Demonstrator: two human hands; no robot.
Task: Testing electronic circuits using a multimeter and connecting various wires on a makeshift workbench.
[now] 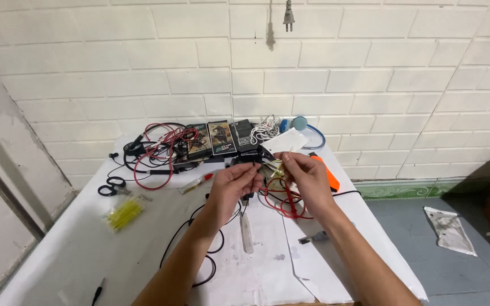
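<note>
Thin wires [272, 170] pinched between fingers of both hands, above red cable loops [283, 203].

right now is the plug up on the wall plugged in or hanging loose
Hanging loose: the plug dangles by its cord against bare white brick, prongs pointing down, with no socket visible around it.

Both forearms extended, left hand [235, 187] and right hand [307, 178] pinching, close together

Red wires [282, 201], black scissors [110, 186], yellow ties in a clear bag [123, 214], an orange tool [330, 177], white table cover [75, 249].
</note>
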